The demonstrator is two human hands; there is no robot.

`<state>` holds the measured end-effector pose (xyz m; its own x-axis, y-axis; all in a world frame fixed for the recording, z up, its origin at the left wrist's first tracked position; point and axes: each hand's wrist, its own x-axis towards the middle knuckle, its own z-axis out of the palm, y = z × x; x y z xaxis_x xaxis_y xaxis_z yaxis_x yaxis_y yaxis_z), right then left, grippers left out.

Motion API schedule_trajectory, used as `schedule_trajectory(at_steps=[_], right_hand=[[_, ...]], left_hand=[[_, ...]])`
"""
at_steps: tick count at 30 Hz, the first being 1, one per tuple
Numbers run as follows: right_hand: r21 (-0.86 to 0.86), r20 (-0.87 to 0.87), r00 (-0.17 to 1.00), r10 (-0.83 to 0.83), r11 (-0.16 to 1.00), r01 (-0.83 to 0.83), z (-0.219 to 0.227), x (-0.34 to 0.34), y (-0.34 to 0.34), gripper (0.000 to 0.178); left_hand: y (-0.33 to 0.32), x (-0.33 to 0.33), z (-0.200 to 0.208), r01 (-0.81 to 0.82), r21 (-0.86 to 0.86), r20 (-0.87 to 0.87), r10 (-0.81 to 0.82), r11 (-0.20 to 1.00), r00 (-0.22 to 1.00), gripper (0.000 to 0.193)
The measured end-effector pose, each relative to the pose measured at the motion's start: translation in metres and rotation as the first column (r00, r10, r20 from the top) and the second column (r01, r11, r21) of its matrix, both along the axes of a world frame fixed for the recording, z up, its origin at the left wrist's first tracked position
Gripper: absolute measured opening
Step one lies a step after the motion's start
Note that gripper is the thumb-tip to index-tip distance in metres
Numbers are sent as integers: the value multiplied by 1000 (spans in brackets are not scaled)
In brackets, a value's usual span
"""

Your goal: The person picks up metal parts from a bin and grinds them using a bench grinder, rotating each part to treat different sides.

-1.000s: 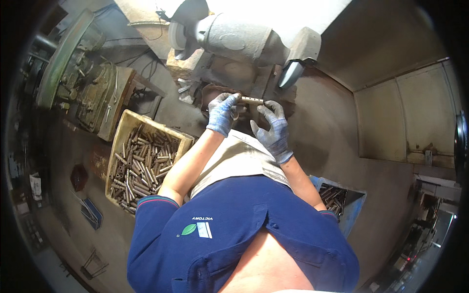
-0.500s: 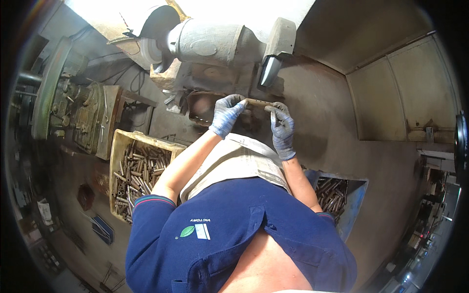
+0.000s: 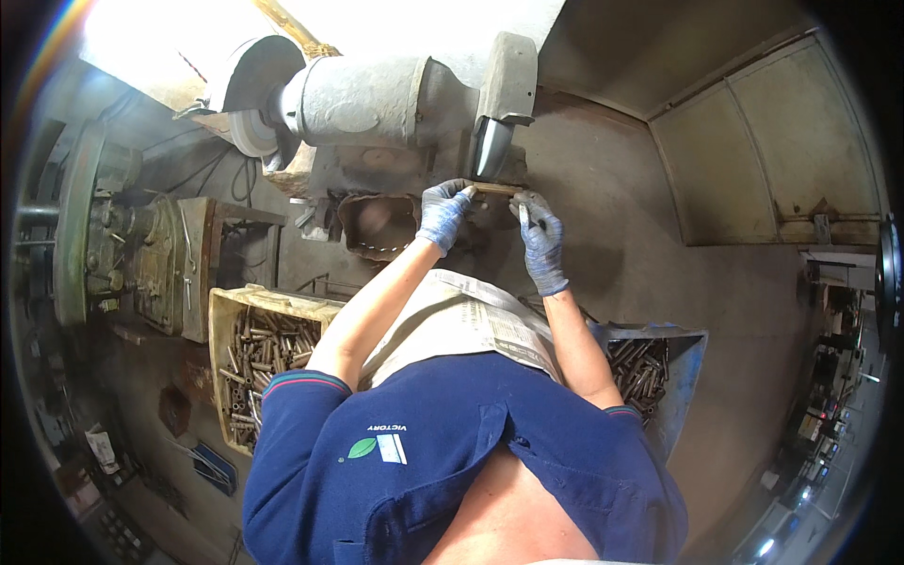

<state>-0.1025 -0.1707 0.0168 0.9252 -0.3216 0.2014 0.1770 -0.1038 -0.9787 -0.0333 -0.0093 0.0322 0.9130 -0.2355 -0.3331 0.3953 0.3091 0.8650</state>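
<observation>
Rod (image 3: 496,188), short, brown and metal, lies level between two gloved hands just below the right-hand wheel guard (image 3: 504,99) of the bench grinder (image 3: 377,99). Left hand (image 3: 441,213) wears a blue-grey glove and its fingers (image 3: 461,191) pinch the rod's left end. Right hand (image 3: 540,235), gloved the same, has its fingers (image 3: 524,202) closed on the rod's right end. Whether the rod touches the wheel under the guard cannot be told.

Left of the grinder's grey motor body sits its other wheel (image 3: 247,94), pale and round. Below the grinder, a rusty bowl-shaped pan (image 3: 377,226) hangs just beside the left hand. Well below and left of the grinder stands a yellowish crate (image 3: 231,315) filled with short metal rods. Below and right of the grinder, a grey metal bin (image 3: 680,363) holds more rods of the same kind. Newspaper (image 3: 471,325) covers the person's lap, below the grinder and between the two forearms. Far left of the grinder stands a green machine (image 3: 113,235).
</observation>
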Motion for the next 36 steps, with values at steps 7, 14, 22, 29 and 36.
schedule_trajectory(at_steps=[7,14,22,29,36], right_hand=[[16,-100,995,-28,999,29,-5,1,-7,20],[48,-126,992,23,999,-17,-9,15,19,21],[58,-145,989,35,998,-26,-19,28,35,22],[274,-159,987,-6,960,50,-33,14,-2,17],[172,-195,981,6,985,29,-27,20,18,19]], left_hand=[[-18,9,-9,-38,-66,-70,33,997,997,8],[7,20,-12,-99,-2,-76,99,995,992,8],[27,31,-19,-116,65,-27,118,991,993,8],[-11,26,-18,-3,108,-72,11,994,997,8],[7,32,-20,-62,94,-68,69,994,995,8]])
